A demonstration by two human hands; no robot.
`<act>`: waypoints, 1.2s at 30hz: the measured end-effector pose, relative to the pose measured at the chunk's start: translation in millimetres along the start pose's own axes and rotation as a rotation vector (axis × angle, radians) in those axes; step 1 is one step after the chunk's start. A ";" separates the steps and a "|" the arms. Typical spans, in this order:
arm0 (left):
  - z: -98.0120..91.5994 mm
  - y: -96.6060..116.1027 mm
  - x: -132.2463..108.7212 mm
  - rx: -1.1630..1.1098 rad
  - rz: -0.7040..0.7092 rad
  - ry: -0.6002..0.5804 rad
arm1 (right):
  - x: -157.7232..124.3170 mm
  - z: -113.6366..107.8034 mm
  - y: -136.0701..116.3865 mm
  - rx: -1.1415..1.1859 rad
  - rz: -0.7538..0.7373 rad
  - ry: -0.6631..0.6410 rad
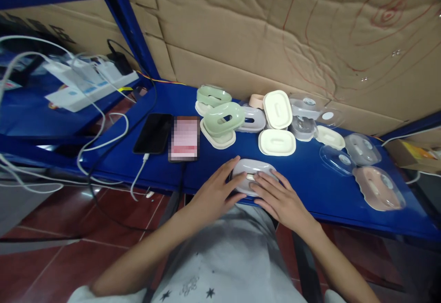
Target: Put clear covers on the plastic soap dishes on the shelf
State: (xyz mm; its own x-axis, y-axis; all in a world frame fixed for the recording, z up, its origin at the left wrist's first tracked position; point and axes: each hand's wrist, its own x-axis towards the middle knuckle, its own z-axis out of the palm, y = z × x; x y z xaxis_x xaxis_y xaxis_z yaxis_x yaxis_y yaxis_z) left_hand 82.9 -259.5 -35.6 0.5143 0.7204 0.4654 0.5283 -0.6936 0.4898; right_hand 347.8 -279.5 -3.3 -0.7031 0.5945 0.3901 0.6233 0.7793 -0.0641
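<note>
The blue shelf point(320, 188) carries soap boxes point(277, 142) along its back edge and 2 phones point(154, 133) left of centre, with bare room mid-shelf. The left hand point(215, 193) and right hand point(279, 198) lie on 1 grey soap box point(252, 167) at the front edge, left fingers close together, right fingers spread, seemingly pressing its lid down. Any move should go inward, away from that edge.

Light grey T-shirt point(223, 252), soft fabric, creased across the front. Two small dark stars are printed on it, with a faint grey swirl motif between them. Short sleeves, pale at the edges. Forearms are bare down to left hand point(215, 192) and right hand point(280, 199).
</note>
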 end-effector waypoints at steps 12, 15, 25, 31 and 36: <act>-4.8 2.6 -1.0 -0.081 -0.020 -0.017 | -110.3 -41.3 137.0 -0.368 0.850 0.188; -6.1 3.7 0.1 -0.111 -0.046 -0.028 | -143.6 -42.9 145.9 -0.394 0.936 0.109; -11.1 5.6 4.3 -0.248 -0.204 -0.102 | -95.9 -35.5 44.2 0.081 0.660 0.314; -8.8 2.0 2.5 -0.275 -0.221 -0.116 | -28.9 -12.0 1.0 0.227 0.252 0.118; -9.1 0.2 1.9 -0.265 -0.210 -0.113 | -12.5 0.8 -4.8 0.091 0.148 0.085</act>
State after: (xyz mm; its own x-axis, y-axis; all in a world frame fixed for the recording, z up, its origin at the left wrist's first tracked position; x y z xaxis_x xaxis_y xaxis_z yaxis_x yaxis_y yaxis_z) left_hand 77.8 -258.2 -27.9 0.4921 0.8318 0.2568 0.4450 -0.4938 0.7471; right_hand 353.3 -290.5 -8.7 -0.5724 0.6882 0.4459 0.6816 0.7016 -0.2078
